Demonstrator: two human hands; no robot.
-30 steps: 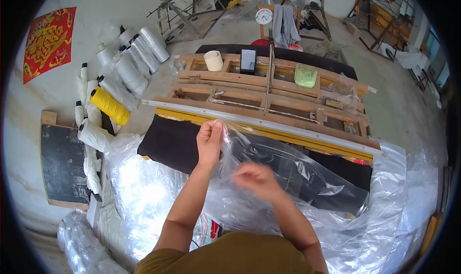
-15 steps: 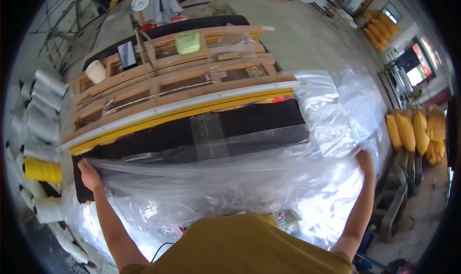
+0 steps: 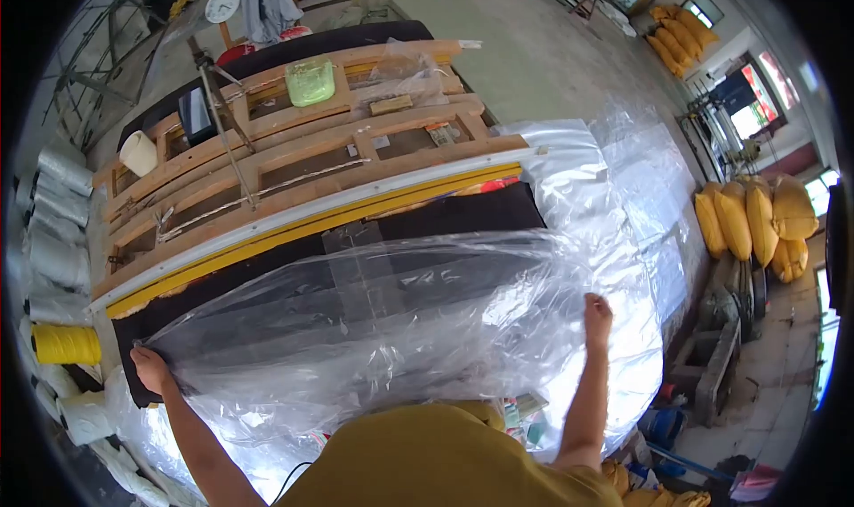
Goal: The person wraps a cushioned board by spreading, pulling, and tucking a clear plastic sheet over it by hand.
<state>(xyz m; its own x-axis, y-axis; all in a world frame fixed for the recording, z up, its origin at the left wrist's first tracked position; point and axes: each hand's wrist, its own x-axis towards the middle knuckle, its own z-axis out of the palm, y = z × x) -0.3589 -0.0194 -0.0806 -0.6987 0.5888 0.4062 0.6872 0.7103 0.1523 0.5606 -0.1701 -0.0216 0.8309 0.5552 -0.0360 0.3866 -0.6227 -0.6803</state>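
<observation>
A transparent plastic film [image 3: 391,347] bellies loosely between my two hands, over a black padded surface [image 3: 302,249]. My left hand [image 3: 151,369] pinches the film's left edge, by the front left corner of the black surface. Over at the right, my right hand [image 3: 599,316] is closed on the film's other end, above a bright heap of plastic sheeting [image 3: 623,374]. Behind the black surface runs a yellow strip [image 3: 311,237] beside a long whitish rail [image 3: 374,196].
Wooden slatted frames [image 3: 311,164] lie beyond the rail, bearing a green container [image 3: 310,82], a white cup [image 3: 139,154] and a metal rod stand [image 3: 222,124]. Plastic rolls [image 3: 58,249] and a yellow spool [image 3: 67,344] line the left. Orange sacks [image 3: 756,222] stand at right.
My right hand has moved left and slightly down, so the stretched film is now slack and billowing. My left hand appears lower, still gripping; the whole view has shifted slightly.
</observation>
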